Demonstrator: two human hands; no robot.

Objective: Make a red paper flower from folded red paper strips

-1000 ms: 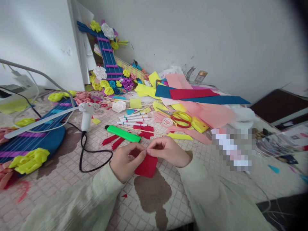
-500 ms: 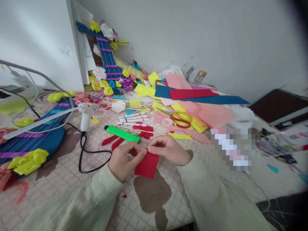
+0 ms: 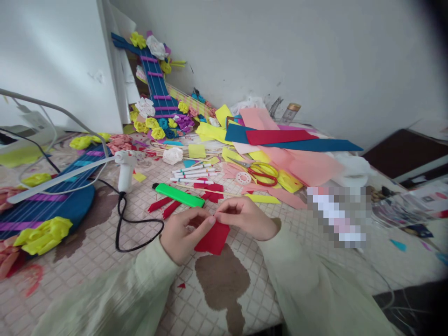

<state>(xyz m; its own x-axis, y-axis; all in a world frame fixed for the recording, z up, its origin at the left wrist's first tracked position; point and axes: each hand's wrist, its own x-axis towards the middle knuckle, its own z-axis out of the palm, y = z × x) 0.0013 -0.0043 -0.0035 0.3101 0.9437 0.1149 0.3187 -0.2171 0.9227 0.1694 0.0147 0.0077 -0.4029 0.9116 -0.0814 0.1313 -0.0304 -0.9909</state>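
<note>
Between my two hands hangs a small piece of red paper, pinched at its top edge. My left hand grips it with thumb and forefinger at the upper left. Close beside, the thumb and forefinger of my right hand pinch the top edge too, fingertips nearly touching the left ones. The fingers cover the paper's upper part. Just beyond my hands lie a bright green box cutter, red paper strips and a thin wooden stick.
Behind are several white markers, scissors with red and yellow handles, and a roll of tape. A white glue gun with a black cord stands left. Blue paper guitars with crepe flowers flank it. Coloured paper sheets are piled back right.
The red paper's lower edge has risen slightly and tilted away. My left hand has shifted a little to the right; the right hand stays nearly still.
</note>
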